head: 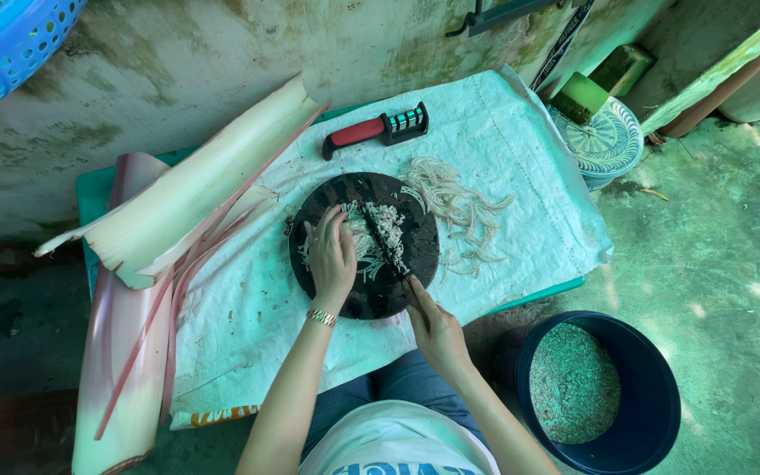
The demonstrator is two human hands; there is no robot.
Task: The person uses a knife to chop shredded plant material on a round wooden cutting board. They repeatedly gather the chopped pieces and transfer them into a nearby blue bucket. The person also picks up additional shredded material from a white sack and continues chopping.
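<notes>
Woven white sheeting point(521, 149) covers the low table; mid-frame on the round dark chopping board point(354, 303), the left hand point(331, 255) presses shredded strips point(364, 239) flat, fingers extended. The right hand point(437, 330) grips a knife point(387, 244), blade running diagonally just right of those fingers.

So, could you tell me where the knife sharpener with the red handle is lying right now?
In the head view, the knife sharpener lies on the white woven sheet, just beyond the round dark chopping board and apart from it.

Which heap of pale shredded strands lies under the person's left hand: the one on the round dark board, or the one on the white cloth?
The heap on the round dark chopping board: the left hand presses on it beside the knife blade. The other heap lies untouched on the cloth.
</notes>
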